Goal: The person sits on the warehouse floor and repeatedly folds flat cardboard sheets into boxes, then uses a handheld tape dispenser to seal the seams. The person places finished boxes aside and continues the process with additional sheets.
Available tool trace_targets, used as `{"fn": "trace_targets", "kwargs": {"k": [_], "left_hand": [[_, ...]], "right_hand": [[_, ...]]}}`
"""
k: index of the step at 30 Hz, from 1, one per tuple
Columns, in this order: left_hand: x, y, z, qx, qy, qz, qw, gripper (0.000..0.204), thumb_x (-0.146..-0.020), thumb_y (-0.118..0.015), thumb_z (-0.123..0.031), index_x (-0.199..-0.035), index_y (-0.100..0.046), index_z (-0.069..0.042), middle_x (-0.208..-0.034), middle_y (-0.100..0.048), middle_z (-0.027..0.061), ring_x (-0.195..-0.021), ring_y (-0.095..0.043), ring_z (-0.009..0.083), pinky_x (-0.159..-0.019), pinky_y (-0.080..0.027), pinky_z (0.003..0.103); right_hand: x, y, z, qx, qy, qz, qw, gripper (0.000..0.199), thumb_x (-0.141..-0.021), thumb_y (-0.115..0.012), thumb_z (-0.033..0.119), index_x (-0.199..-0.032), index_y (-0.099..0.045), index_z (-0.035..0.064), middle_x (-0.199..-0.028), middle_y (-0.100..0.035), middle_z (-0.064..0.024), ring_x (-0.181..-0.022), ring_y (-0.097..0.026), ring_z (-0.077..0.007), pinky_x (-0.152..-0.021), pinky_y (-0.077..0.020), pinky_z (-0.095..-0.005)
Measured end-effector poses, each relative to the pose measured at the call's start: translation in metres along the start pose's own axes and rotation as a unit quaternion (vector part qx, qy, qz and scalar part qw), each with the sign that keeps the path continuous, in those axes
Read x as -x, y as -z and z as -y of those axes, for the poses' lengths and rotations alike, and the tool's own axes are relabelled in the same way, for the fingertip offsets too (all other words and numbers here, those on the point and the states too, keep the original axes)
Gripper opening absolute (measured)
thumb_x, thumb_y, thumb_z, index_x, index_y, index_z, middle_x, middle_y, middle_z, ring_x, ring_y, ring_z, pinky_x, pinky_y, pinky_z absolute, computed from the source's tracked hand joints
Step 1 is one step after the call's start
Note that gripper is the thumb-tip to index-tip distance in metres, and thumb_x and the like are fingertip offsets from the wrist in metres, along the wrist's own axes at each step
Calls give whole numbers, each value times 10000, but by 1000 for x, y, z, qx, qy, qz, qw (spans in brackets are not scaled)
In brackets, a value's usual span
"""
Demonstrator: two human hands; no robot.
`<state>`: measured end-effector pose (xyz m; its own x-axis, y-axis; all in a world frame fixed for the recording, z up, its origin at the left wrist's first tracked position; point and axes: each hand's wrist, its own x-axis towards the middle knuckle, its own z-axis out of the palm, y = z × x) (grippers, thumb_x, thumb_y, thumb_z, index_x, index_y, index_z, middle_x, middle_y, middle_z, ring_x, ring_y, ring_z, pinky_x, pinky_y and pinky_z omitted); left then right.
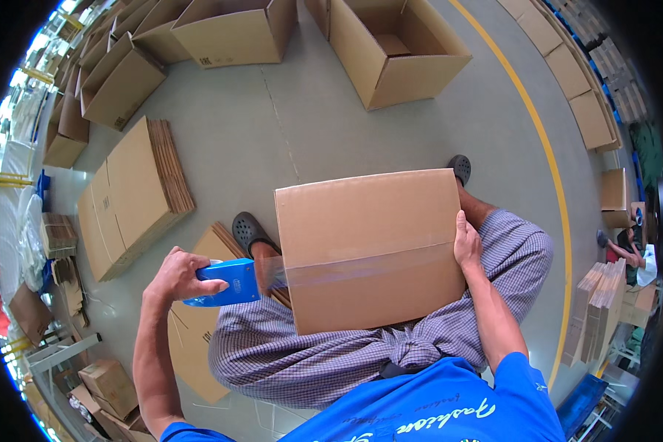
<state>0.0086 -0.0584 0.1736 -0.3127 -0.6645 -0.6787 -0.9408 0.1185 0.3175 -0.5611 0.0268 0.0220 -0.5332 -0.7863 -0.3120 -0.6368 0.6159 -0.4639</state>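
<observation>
1. While the person sat with a closed box (368, 247) resting on the lap, its broad face turned up, the left hand (180, 274) was wrapped around a blue tape gun (225, 282), fingers curled over the top of the handle just off the box's left edge.
2. Clear tape (361, 267) ran in a band across the middle seam of the box, from the gun's mouth at the left edge to the right side.
3. The right hand (465, 243) lay pressed flat against the box's right edge, fingers together, bracing it against the pull.
4. To my judgement, the step went best with the tape kept taut and centred on the seam, so both flaps caught equal width.
5. The bracing hand needed to hold firm, or the box could have slid on the checked trousers (331, 353).
6. Carrying the tape over the left edge and down the side before cutting would likely have given a stronger seal.
7. Rubbing the band down afterwards would have helped to clear any bubbles or wrinkles.
8. Flat cartons (136, 191) lay stacked on the floor to the left, and open boxes (394, 48) stood beyond.
</observation>
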Motion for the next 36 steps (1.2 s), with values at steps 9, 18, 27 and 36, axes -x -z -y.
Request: {"fn": "trace_targets", "kwargs": {"k": [9,18,27,36], "left_hand": [[-33,-29,9,34,28,25,999,650,-661,-715,-634,-892,-742,-27,-735,-694,142,-696,-682,253,-697,-556,391],[-85,-78,13,42,29,46,998,643,-668,-702,-662,-846,-711,-44,-759,-689,146,-742,-681,261,-695,-540,410],[-95,-87,20,80,33,48,995,653,-669,-705,-690,-801,-680,-50,-729,-659,122,-721,-663,250,-657,-508,426],[-96,-98,32,150,50,48,986,605,-674,-783,-592,-880,-701,-29,-782,-673,105,-776,-661,195,-682,-517,373]], "right_hand": [[-1,-3,-6,-12,-1,-2,1000,800,-956,-205,682,-1117,-676,55,-1079,-664,-236,-1060,-595,-428,-881,-463,-471],[0,-12,2,199,261,-289,899,548,-973,-509,378,-1392,-442,31,-1415,-469,-186,-1295,-434,-390,-1040,-350,-519],[91,-129,156,129,500,-40,855,680,-954,-486,447,-1490,-290,78,-1583,-176,-162,-1479,-106,-355,-1175,-81,-555],[132,-175,208,121,534,63,835,720,-953,-430,540,-1492,-284,85,-1580,-175,-139,-1480,-79,-328,-1175,-76,-563]]}}
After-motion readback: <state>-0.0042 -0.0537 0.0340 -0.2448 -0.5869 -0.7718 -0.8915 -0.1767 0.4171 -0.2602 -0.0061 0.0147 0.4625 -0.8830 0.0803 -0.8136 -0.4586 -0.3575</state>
